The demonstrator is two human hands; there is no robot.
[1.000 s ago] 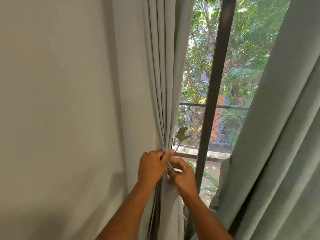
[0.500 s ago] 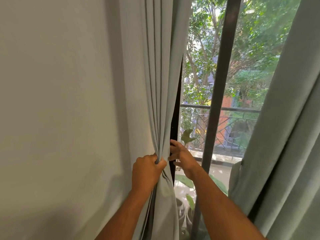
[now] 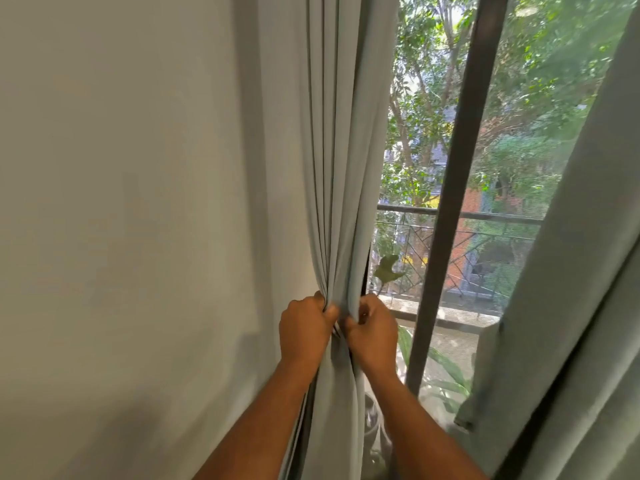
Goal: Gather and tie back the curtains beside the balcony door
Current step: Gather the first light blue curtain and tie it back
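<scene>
While both hands squeeze the pale grey-green pleated fabric curtain (image 3: 341,168), the gathering is nearly done.

The left hand (image 3: 304,332) and the right hand (image 3: 372,336) each have a grip clamped on the bunched folds, which hang between the plain wall (image 3: 121,202) and the dark metal door frame (image 3: 446,202). I judge that the tying is still left: no tie-back or cord is visible. A second grey-green curtain (image 3: 571,306) on the right hangs loose, not yet gathered. No containers are clearly visible; dim shapes below the hands are too dark to tell.
</scene>
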